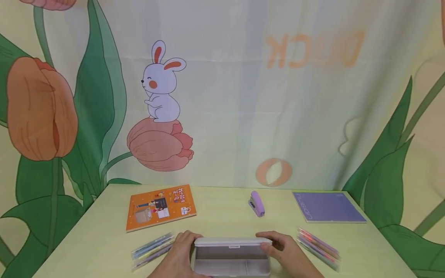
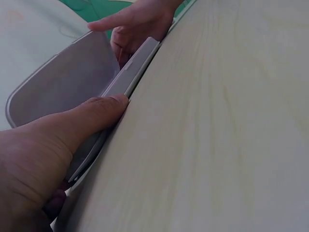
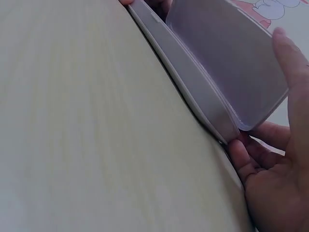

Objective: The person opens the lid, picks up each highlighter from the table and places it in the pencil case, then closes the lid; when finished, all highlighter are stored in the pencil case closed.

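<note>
An opened, pale grey pencil case [image 1: 220,267] sits at the table's near edge, its hinged lid [image 1: 212,242] raised. A low divider shows inside toward the right. At the left end my left hand [image 1: 180,253] grips the case, its thumb [image 2: 104,111] along the front edge of the base. My right hand [image 1: 286,253] holds the other end. In the right wrist view its thumb [image 3: 287,53] lies against the lid's free edge, while curled fingers [image 3: 244,159] are at the base's corner.
Clear-wrapped pens [image 1: 153,251] lie left of the case, more pens [image 1: 320,249] to the right. Farther back are an orange book [image 1: 161,208], a purple stapler [image 1: 256,204] and a purple-blue notebook [image 1: 328,207]. A printed curtain [image 1: 226,116] hangs behind the table.
</note>
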Demonstrator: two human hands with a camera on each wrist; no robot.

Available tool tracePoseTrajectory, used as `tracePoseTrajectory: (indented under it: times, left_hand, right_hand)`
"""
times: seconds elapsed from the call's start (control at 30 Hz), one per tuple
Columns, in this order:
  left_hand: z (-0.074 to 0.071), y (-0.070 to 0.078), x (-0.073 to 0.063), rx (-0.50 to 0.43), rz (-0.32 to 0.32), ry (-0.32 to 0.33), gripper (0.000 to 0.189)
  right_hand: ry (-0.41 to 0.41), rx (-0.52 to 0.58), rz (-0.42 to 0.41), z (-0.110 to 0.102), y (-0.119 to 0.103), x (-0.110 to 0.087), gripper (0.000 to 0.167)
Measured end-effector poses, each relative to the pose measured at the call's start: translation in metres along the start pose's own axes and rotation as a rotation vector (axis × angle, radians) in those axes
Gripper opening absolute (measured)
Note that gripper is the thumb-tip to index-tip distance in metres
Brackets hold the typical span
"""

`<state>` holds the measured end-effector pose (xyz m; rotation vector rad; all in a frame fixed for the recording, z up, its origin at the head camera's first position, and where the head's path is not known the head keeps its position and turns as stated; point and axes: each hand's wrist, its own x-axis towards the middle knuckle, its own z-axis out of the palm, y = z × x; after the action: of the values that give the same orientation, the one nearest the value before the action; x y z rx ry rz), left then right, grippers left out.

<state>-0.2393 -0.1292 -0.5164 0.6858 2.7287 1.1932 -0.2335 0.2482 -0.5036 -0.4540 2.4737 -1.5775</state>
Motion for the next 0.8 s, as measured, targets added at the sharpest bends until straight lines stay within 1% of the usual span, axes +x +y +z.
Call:
tracePoseTrajectory:
  times: [0.03, 0.13, 0.2, 0.3, 0.33, 0.4, 0.53, 0.63, 0.73, 0.8]
  left_hand:
    - [0.0002, 0.001, 0.0, 0.007, -0.015, 0.001, 0.101]
    - [0.001, 0.0042, -0.0004, 0.012, -0.066, 0.003, 0.103]
    - [0.0015, 0.0071, -0.0007, -0.012, -0.114, -0.005, 0.106]
    - [0.0015, 0.0094, -0.0006, -0.038, -0.16, -0.012, 0.108]
    - [0.0016, 0.0096, -0.0005, -0.04, -0.167, -0.012, 0.109]
    - [0.0012, 0.0092, -0.0004, -0.03, -0.164, -0.004, 0.108]
    - [0.0006, 0.0075, -0.0009, -0.024, -0.162, 0.005, 0.105]
    - [0.0003, 0.0067, -0.0008, -0.024, -0.16, 0.009, 0.102]
    - [0.0007, 0.0061, -0.0005, -0.021, -0.158, 0.011, 0.096]
    - [0.0014, 0.0057, -0.0005, -0.018, -0.151, 0.016, 0.093]
  right_hand:
    - [0.009, -0.004, 0.024, -0.0012, 0.0003, 0.0015, 0.042]
    - [0.047, -0.009, 0.05, -0.0019, 0.0023, 0.0035, 0.043]
    - [0.083, 0.007, 0.079, -0.0015, 0.0036, 0.005, 0.048]
    - [0.137, 0.055, 0.119, 0.0007, 0.0053, 0.0071, 0.056]
    - [0.148, 0.079, 0.127, 0.0015, 0.0058, 0.0074, 0.058]
    - [0.161, 0.123, 0.12, 0.0032, 0.0063, 0.0084, 0.057]
    - [0.183, 0.175, 0.067, 0.0059, 0.0037, 0.0089, 0.044]
    - [0.238, 0.155, 0.059, 0.0071, 0.0006, 0.0093, 0.037]
    - [0.306, 0.114, 0.087, 0.0074, -0.001, 0.0106, 0.032]
    - [0.336, 0.096, 0.107, 0.0072, -0.0009, 0.0115, 0.029]
